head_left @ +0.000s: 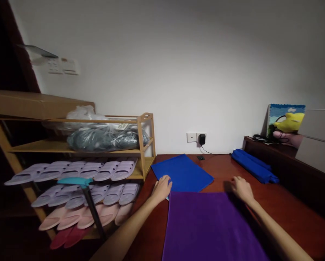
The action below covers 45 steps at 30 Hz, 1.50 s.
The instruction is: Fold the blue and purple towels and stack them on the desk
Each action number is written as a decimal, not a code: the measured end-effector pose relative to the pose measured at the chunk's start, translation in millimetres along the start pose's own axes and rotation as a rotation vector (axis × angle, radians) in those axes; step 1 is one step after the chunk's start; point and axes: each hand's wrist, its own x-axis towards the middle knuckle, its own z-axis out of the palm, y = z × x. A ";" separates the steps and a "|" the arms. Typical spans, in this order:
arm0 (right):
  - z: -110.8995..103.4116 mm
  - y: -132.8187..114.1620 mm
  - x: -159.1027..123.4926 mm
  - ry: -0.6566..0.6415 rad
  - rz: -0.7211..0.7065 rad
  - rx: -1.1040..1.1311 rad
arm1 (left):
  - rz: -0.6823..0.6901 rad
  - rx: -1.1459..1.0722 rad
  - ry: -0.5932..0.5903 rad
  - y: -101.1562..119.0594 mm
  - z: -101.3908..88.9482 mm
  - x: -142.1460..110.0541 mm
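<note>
Both hands sit on the far corners of the flat purple cloth (pixel 211 228) on the reddish wooden table (pixel 287 210): left hand (pixel 161 188) and right hand (pixel 241 188) seemingly pinching it (dim view), flat blue cloth (pixel 182 172) just beyond.

A single head-worn camera looks forward and down across a dark red wooden table (pixel 225 170), close over it, with a white wall (pixel 179 65) far behind.
</note>
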 end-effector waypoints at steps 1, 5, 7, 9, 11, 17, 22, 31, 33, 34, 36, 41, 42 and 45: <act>7.3 -10.8 4.8 -0.033 -0.100 0.004 | -0.031 0.059 -0.017 -0.3 3.7 8.0; 37.1 -49.6 23.7 -0.279 -0.480 -0.004 | -0.252 0.171 -0.195 -4.1 18.6 35.9; 46.3 -59.8 31.3 -0.334 -0.504 -0.044 | -0.288 0.172 -0.248 -9.4 24.1 43.2; 50.4 -63.9 36.3 -0.333 -0.498 -0.061 | -0.268 0.181 -0.245 -16.4 27.7 46.9; 51.0 -65.2 38.4 -0.324 -0.509 -0.063 | -0.242 0.191 -0.227 -24.3 29.6 49.5; 47.7 -76.8 32.8 -0.314 -0.587 -0.070 | -0.132 0.187 -0.290 -51.6 22.3 65.8; 41.9 -96.3 22.0 -0.366 -0.606 -0.019 | -0.128 0.214 -0.296 -69.9 7.6 88.5; 39.2 -126.0 7.8 -0.480 -0.601 0.083 | -0.101 0.235 -0.174 -55.4 38.4 96.5; 40.7 -128.8 7.1 -0.481 -0.603 0.090 | -0.099 0.234 -0.176 -59.6 41.5 97.6; 41.5 -129.9 6.9 -0.486 -0.602 0.091 | -0.096 0.235 -0.175 -62.6 41.5 98.7; 43.1 -132.5 7.0 -0.503 -0.595 0.093 | -0.089 0.238 -0.170 -68.6 39.9 101.3; 41.9 -136.5 6.5 -0.526 -0.579 0.108 | -0.070 0.260 -0.136 -70.0 32.3 103.6; 39.4 -133.7 5.7 -0.527 -0.581 0.110 | -0.068 0.268 -0.124 -66.4 29.1 101.8; 26.2 -107.0 2.1 -0.489 -0.596 0.108 | 0.055 0.299 0.008 -46.6 14.1 86.6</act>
